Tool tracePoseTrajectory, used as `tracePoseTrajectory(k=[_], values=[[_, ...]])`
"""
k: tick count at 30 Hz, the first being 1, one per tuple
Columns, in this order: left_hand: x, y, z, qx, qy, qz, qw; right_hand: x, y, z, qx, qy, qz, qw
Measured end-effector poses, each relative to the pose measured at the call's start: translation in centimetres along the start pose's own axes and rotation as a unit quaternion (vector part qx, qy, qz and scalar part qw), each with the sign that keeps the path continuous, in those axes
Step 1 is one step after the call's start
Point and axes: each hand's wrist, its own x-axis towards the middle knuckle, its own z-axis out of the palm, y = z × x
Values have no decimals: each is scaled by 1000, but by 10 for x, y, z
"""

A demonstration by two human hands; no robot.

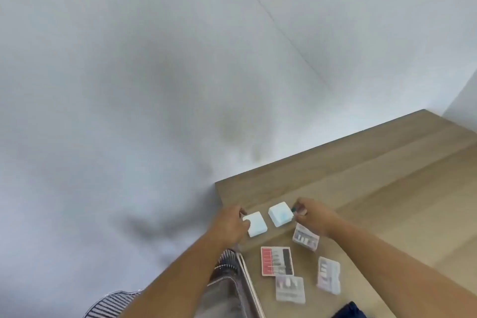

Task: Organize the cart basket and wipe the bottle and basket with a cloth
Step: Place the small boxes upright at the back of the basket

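Hands both over the near-left part of a wooden table (pixel 387 188). Left hand (pixel 229 222) grips a flat white box (pixel 256 224) by its left edge, thumb lying on the top face. Right hand (pixel 313 217) pinches the right edge of a second white box (pixel 280 214), which is thicker and has a pale blue patch on top. The two boxes lie just beside each other with a narrow gap between them; cannot tell whether either is lifted off the wood.

Nearer the camera on the table:
- red-and-black card of bits (pixel 276 261)
- first clear case (pixel 305 237), just under the right wrist
- second clear case (pixel 328 275), right of the card
- third clear case (pixel 290 289), touching the card's near edge

Wire basket (pixel 227 262) sits at the table's left edge, below the left forearm — mostly hidden, contents blurred. Dark blue fabric (pixel 348 311) is cut off by the bottom edge — cannot tell whether it is the cloth.
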Motion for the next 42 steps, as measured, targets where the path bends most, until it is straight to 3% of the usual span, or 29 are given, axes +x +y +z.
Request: tracePoseTrajectory(k=[7,15,22,27,31,35,42], values=[[54,-2,37,123,-59,-33,990,57,10,17,-15,-56,-13,998],[62,-6,52,270,-36,7,962,69,2,21,-143,-65,-55,986],[66,7,45,286,-106,-12,952,69,-6,23,-127,-84,-29,988],[67,11,41,161,-140,-42,976,71,-2,19,23,-84,-3,996],[56,4,40,-29,-59,-77,995,68,1,15,121,-54,5,991],[32,-3,20,-204,38,-100,973,59,-4,4,185,-61,-13,981],[-62,-51,-37,-349,134,-96,922,-6,-72,19,312,-89,-67,944]])
